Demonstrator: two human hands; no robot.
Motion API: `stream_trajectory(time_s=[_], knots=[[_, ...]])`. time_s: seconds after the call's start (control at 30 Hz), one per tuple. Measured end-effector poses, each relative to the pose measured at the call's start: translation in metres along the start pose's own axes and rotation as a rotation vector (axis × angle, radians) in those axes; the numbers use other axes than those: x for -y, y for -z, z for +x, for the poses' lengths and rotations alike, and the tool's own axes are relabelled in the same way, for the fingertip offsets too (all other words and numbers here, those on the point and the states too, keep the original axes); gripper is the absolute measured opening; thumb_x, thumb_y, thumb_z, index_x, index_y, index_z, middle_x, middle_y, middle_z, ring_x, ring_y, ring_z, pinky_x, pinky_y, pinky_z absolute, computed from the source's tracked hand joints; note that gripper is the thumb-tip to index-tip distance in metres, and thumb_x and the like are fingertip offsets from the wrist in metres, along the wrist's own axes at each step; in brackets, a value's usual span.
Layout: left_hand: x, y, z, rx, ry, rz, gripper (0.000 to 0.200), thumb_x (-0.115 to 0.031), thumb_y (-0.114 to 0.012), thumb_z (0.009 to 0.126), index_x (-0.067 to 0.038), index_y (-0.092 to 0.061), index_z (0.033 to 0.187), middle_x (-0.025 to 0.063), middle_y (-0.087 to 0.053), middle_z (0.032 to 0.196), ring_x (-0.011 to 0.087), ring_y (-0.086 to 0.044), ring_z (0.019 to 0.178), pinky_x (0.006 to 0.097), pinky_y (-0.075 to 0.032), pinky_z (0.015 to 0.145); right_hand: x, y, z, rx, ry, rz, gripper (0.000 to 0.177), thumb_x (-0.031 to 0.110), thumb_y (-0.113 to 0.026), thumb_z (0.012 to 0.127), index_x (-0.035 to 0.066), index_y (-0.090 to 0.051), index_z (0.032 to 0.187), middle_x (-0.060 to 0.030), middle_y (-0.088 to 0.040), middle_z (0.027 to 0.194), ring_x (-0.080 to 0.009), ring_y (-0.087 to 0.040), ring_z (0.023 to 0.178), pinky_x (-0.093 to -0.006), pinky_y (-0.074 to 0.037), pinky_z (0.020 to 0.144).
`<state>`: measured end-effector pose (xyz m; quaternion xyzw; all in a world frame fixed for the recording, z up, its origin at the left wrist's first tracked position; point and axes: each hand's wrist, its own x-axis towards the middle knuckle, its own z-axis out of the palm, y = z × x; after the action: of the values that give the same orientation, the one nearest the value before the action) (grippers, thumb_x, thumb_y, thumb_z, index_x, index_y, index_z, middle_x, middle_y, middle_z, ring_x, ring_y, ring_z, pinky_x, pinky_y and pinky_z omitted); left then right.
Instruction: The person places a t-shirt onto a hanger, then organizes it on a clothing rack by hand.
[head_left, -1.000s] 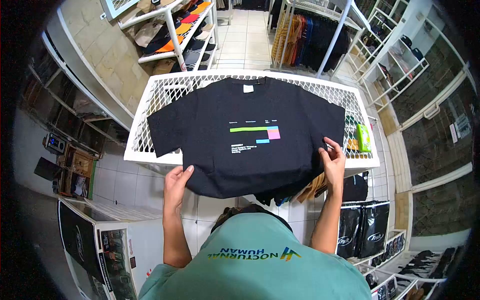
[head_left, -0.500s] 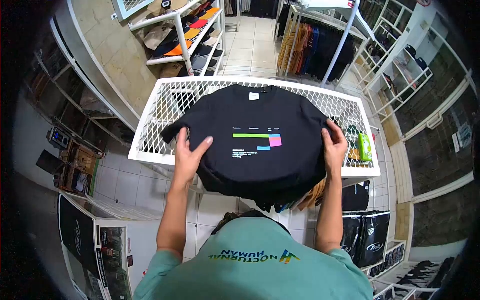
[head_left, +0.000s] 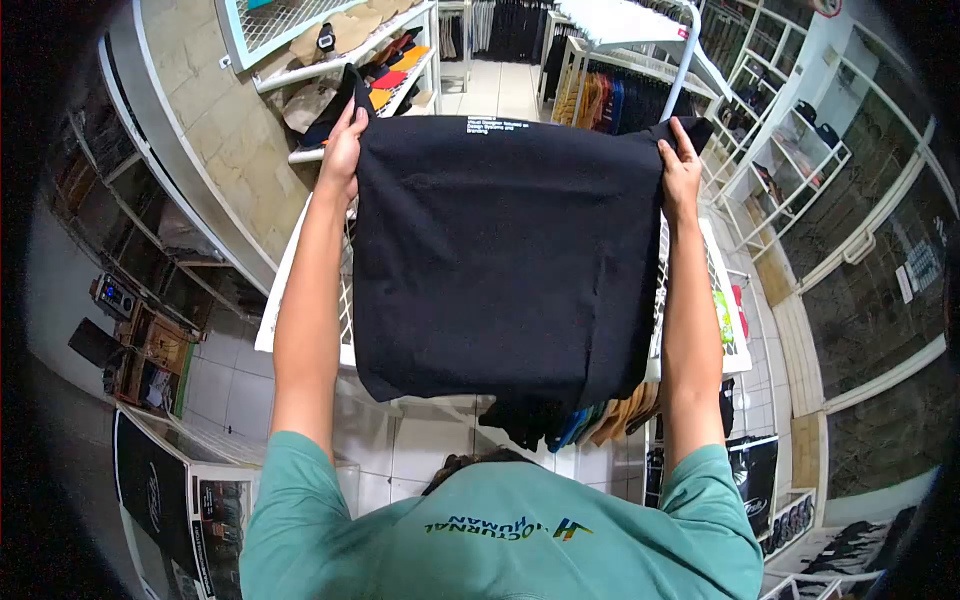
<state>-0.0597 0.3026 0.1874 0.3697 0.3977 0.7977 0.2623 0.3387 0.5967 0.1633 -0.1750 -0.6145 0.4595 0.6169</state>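
Note:
A black T-shirt [head_left: 505,250] hangs spread between my hands, raised over the white mesh table [head_left: 715,290]. White print lines show at its upper edge; the collar is out of sight. At the shirt's upper left, my left hand [head_left: 343,150] is closed on the fabric, with a dark flap of cloth sticking up beside it. My right hand [head_left: 681,170] grips the upper right side, where more cloth extends past the fingers. The shirt's lower edge hangs over the near side of the table.
Caps lie on a white shelf [head_left: 350,70] at the upper left. Clothes racks [head_left: 610,95] stand beyond the table. A green packet [head_left: 722,317] is on the table's right end. More garments [head_left: 600,425] hang below the near edge. Glass doors are at the right.
Both hands have moved up and away from my body, lifting the shirt. Its lower part now hangs flat toward me, and the coloured print has gone out of view.

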Motion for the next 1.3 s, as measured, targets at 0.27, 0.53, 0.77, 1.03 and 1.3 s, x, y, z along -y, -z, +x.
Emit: stream_trajectory(time_s=[0.27, 0.53, 0.77, 1.03, 1.3], knots=[[0.139, 0.092, -0.021, -0.133, 0.361, 0.65, 0.07, -0.056, -0.056, 0.101, 0.004, -0.06, 0.137, 0.0165, -0.068, 0.125, 0.0223, -0.063, 0.114, 0.0362, -0.046, 0.1, -0.076, 0.021, -0.068, 0.092, -0.512, -0.681, 0.105, 0.051, -0.085, 0.08, -0.008, -0.038, 0.152, -0.0269, -0.062, 0.136, -0.0332, -0.06, 0.129, -0.0396, -0.044, 0.11], [0.172, 0.117, -0.041, -0.205, 0.496, 0.827, 0.059, -0.035, -0.066, 0.098, 0.011, -0.059, 0.134, 0.0239, -0.069, 0.125, 0.0313, -0.068, 0.113, 0.0392, -0.051, 0.098, -0.097, 0.037, -0.091, 0.071, -0.572, -0.813, 0.071, 0.031, -0.085, 0.083, -0.004, -0.058, 0.138, -0.029, -0.063, 0.134, -0.0386, -0.061, 0.127, -0.0417, -0.047, 0.108], [0.074, 0.045, -0.145, 0.095, 0.511, 0.83, 0.053, -0.026, -0.072, 0.096, 0.007, -0.059, 0.135, 0.0183, -0.071, 0.121, 0.0242, -0.069, 0.108, 0.0361, -0.054, 0.096, -0.022, 0.046, -0.16, 0.303, -0.638, -0.896, 0.083, 0.037, -0.082, 0.087, -0.004, -0.044, 0.149, -0.0285, -0.06, 0.14, -0.038, -0.059, 0.131, -0.0421, -0.045, 0.111], [0.033, 0.034, -0.24, 0.113, 0.425, 0.813, 0.051, -0.03, -0.072, 0.097, 0.008, -0.062, 0.13, 0.0176, -0.072, 0.121, 0.0244, -0.069, 0.109, 0.0367, -0.052, 0.098, 0.045, 0.068, -0.244, 0.321, -0.481, -0.76, 0.07, 0.021, -0.076, 0.092, 0.0, -0.042, 0.151, -0.0282, -0.054, 0.147, -0.0353, -0.051, 0.14, -0.0403, -0.038, 0.116], [0.079, 0.052, -0.163, -0.051, 0.47, 0.57, 0.04, -0.025, -0.061, 0.104, 0.007, -0.064, 0.129, 0.0128, -0.073, 0.115, 0.0194, -0.069, 0.098, 0.0322, -0.052, 0.089, 0.008, 0.023, -0.21, 0.029, -0.305, -0.898, 0.042, 0.024, -0.06, 0.101, 0.001, -0.058, 0.136, -0.03, -0.065, 0.129, -0.0446, -0.062, 0.123, -0.046, -0.048, 0.104]])
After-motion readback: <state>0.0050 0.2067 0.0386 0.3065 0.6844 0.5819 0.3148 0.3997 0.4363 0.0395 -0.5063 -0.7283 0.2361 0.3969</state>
